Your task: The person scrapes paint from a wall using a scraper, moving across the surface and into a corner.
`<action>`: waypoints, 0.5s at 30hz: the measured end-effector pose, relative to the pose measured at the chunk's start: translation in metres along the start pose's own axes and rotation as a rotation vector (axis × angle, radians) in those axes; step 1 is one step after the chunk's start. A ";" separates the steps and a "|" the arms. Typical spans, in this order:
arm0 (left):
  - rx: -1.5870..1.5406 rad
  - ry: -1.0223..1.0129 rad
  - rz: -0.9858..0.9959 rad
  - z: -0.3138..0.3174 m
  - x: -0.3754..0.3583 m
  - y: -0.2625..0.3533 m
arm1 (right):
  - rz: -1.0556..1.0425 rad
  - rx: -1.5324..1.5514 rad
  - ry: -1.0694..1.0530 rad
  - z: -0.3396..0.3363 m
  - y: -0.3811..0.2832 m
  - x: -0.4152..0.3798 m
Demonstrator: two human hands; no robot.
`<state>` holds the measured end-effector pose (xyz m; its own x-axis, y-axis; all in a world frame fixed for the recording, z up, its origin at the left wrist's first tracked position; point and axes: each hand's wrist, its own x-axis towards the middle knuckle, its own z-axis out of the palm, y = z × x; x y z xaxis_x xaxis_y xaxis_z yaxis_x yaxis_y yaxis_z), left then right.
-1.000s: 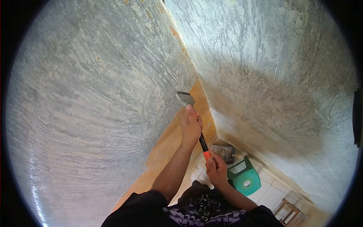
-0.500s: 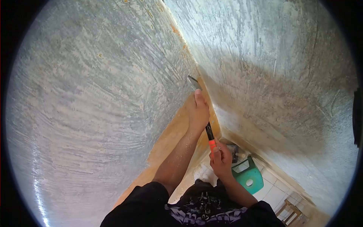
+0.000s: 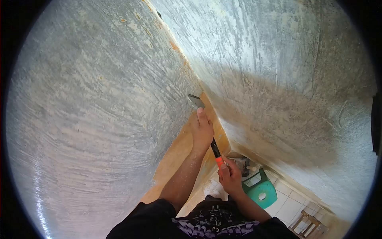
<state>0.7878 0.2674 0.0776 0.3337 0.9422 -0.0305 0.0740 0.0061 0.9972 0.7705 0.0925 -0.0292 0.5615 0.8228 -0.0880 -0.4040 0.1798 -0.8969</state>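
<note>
A scraper with a flat metal blade (image 3: 195, 102) and a black and orange handle (image 3: 215, 148) lies against the left wall close to the corner. My left hand (image 3: 203, 129) is closed round its upper part, the thumb pointing up just below the blade. Lower down, my right hand (image 3: 230, 174) grips the orange end of the handle. The left wall (image 3: 99, 119) has rough grey-white streaks, with a smooth orange-tan patch (image 3: 175, 153) beside and below my left hand.
The right wall (image 3: 286, 79) meets the left one at a corner line with orange spots. Below are a green plastic stool (image 3: 266, 193), a dark container (image 3: 242, 165), a small wooden stool (image 3: 306, 224) and white floor tiles (image 3: 283, 199).
The view has shifted a little. Both hands and the scraper appear lower and slightly further left, and more of the blade's face shows. Both grips are unchanged.
</note>
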 end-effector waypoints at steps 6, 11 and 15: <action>0.017 -0.040 0.164 0.009 0.020 -0.014 | 0.111 0.066 0.002 -0.005 -0.021 0.008; 0.023 -0.050 0.165 0.009 0.018 -0.007 | -0.055 -0.079 0.002 -0.006 0.000 0.009; 0.025 0.014 0.225 0.012 0.023 -0.022 | 0.078 0.048 -0.008 -0.007 -0.014 0.011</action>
<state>0.8054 0.2844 0.0547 0.3316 0.9233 0.1936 0.0224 -0.2129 0.9768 0.7877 0.0950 -0.0208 0.5212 0.8396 -0.1532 -0.4806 0.1404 -0.8656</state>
